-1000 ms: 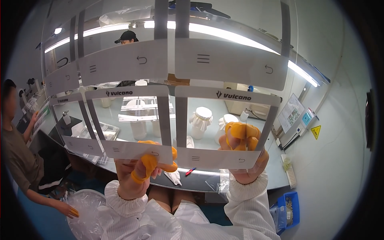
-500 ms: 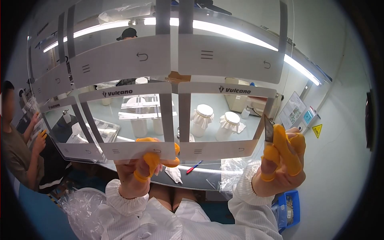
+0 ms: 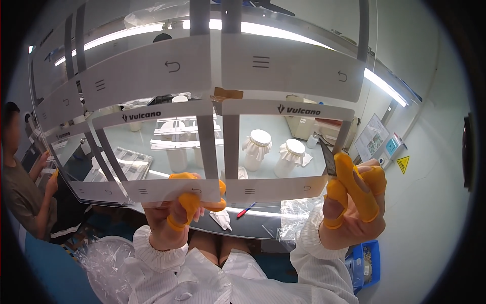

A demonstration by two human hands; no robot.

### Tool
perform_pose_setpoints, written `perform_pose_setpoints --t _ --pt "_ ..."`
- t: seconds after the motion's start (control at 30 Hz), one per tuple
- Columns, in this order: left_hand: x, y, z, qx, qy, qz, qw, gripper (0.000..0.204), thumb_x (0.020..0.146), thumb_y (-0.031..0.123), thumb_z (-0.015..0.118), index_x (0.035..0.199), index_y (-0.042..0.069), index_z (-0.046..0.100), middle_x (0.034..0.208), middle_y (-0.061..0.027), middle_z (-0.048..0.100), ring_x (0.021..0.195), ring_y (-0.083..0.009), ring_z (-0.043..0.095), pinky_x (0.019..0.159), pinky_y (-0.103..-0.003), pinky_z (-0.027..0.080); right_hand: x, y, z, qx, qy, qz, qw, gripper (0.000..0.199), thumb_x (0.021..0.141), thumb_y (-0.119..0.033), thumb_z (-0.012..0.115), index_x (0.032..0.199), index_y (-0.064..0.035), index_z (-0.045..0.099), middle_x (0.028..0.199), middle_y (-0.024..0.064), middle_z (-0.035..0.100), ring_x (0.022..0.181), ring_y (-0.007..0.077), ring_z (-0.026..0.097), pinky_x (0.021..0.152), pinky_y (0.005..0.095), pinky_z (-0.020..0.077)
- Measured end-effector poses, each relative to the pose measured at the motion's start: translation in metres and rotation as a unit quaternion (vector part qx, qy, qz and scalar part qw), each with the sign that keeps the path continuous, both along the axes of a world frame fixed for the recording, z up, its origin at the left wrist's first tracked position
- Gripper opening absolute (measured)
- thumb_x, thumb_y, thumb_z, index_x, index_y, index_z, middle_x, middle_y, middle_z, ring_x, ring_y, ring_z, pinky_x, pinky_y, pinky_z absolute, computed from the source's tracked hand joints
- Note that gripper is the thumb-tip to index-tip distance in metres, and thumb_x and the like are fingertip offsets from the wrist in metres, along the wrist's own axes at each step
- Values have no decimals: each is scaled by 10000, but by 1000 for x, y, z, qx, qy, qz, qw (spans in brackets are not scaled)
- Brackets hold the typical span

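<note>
A large clear sheet (image 3: 147, 71) printed with rows of white and grey frames stands raised in front of me, over the table. At its lower edge, my left hand (image 3: 179, 215) pinches it, with yellow finger cots on the fingers. My right hand (image 3: 354, 202), also in yellow finger cots, is closed on a dark, pointed metal blade (image 3: 328, 159) by the sheet's lower right corner. The blade points up and to the left, in front of or beside the sheet's right border. Whether it touches the sheet I cannot tell.
Behind the sheet, cloth-covered white jars (image 3: 257, 149) stand on the table. A red and blue pen (image 3: 246, 210), white cloth (image 3: 220, 219) and clear plastic film (image 3: 298, 218) lie near its front edge. A blue bin (image 3: 373, 263) sits low right, a plastic-lined bin (image 3: 109, 268) low left. Another person (image 3: 25, 177) works at left.
The blade has swung from nearly upright to leaning left, its tip farther over the sheet's border. The sheet has shifted slightly. At left, the other person's hands have moved.
</note>
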State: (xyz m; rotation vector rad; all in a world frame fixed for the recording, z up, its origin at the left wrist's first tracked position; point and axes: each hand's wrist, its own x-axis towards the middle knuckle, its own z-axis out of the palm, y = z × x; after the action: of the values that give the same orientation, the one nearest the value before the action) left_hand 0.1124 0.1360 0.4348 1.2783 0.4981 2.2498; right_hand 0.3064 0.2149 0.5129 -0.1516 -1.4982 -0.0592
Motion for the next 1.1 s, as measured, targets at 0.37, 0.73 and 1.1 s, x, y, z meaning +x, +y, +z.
perform_pose_setpoints --t 0.37,0.73,1.1 --pt "0 1 1 21 18 1 1000 413 737 233 642 1066 36 490 1001 -166 541 608 -150 567 511 -258 482 4 -7 -2 -25 -47 -32 998 341 648 -217 732 906 -17 633 823 79 565 758 198 502 673 296 382" --pt "1 -1 0 13 3 7 1000 421 736 229 649 1073 40 481 1005 -170 539 613 -148 567 511 -255 483 4 -7 2 -12 -39 -27 999 320 605 -111 751 908 -88 652 798 45 541 665 157 487 525 194 410" --pt "1 -2 0 17 11 9 1000 415 743 234 641 1067 33 478 993 -168 540 600 -148 565 504 -248 482 4 -8 0 -26 -62 -40 997 331 646 -207 731 900 -18 634 792 56 549 736 190 487 628 289 375"
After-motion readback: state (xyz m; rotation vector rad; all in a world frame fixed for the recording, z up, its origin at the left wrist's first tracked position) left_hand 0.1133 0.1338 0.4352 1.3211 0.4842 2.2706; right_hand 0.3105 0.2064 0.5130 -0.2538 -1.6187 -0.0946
